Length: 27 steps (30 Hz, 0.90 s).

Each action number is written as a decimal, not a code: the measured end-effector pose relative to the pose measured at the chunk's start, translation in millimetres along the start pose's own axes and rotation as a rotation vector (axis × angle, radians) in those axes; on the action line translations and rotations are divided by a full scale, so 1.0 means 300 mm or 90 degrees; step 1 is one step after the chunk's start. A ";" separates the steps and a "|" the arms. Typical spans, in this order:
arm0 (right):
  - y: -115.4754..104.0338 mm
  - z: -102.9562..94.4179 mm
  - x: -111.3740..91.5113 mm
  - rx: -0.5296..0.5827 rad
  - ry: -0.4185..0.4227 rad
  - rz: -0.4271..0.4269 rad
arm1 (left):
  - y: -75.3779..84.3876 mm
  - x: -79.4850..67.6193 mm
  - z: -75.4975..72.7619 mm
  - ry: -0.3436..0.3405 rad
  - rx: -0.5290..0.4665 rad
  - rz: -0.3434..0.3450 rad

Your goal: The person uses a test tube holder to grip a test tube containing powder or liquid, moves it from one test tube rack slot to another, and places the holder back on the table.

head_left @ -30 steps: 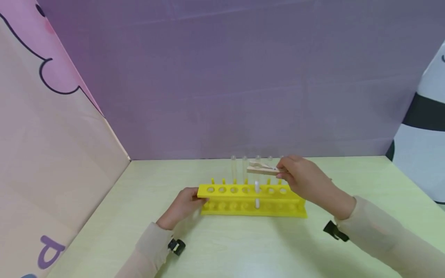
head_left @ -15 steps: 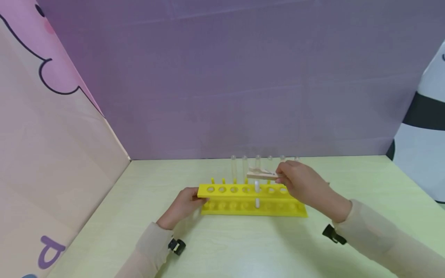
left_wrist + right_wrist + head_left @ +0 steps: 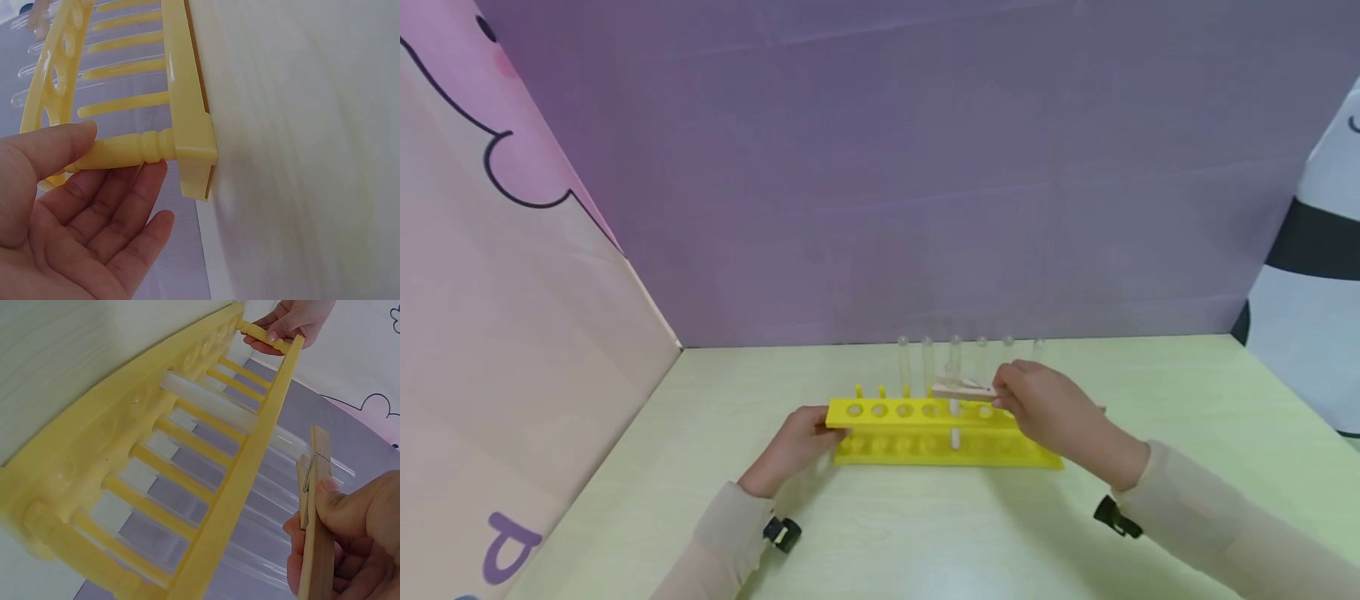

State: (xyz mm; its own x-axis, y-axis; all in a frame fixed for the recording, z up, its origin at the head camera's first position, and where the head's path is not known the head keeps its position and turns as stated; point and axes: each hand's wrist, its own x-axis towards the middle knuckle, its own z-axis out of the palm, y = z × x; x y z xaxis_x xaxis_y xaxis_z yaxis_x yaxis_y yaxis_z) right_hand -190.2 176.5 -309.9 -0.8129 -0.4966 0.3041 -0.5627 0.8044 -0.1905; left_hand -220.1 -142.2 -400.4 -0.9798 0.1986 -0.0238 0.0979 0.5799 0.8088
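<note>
Lower now than in the earlier head view, the right hand (image 3: 1052,408) brings the wooden clamp (image 3: 962,392) down to the top of the yellow rack (image 3: 891,423), while the left hand (image 3: 797,437) keeps its place. Thumb and bent fingers of the right hand pinch the clamp, whose tip points to about 9 o'clock; the left hand, half curled, holds the post at the rack's 9 o'clock end between thumb and fingers. Just past the rack's middle toward 3 o'clock, a tube with a whitish lower part (image 3: 212,403) stands in a hole, and the clamp's jaws lie at its upper end; whether they already bite on the glass is too unclear to tell. For the clamping that seems in hand, it would help to keep the jaws level and square to the tube, set them near the mouth but not on the rim, and let the spring do the pressing rather than the fingers. A steady left hand should stop the rack tipping or sliding. Yellow pegs (image 3: 859,390) line the rack's 12 o'clock edge, and clear tubes (image 3: 904,367) rise there, so the clamp's tip needs care not to knock them. Beneath everything lies the pale surface (image 3: 880,533).
</note>
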 end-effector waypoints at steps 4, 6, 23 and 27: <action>0.005 0.013 -0.006 -0.002 -0.016 0.010 | -0.001 0.002 0.000 -0.004 -0.001 -0.004; 0.008 0.021 -0.008 -0.004 -0.023 0.015 | -0.001 0.002 -0.001 -0.005 -0.003 -0.003; 0.012 0.056 -0.018 -0.010 -0.021 -0.017 | 0.005 0.000 0.001 -0.001 -0.003 -0.006; 0.016 0.062 -0.018 -0.004 -0.026 -0.016 | 0.005 0.001 0.001 -0.001 0.001 -0.006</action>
State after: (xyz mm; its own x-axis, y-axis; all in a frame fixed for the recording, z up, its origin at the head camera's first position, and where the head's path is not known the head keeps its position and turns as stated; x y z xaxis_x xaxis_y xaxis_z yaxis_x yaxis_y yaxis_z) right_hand -191.4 177.1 -329.8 -0.8042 -0.5293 0.2703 -0.5820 0.7935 -0.1778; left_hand -220.1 -141.0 -399.3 -0.9805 0.1939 -0.0325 0.0885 0.5830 0.8077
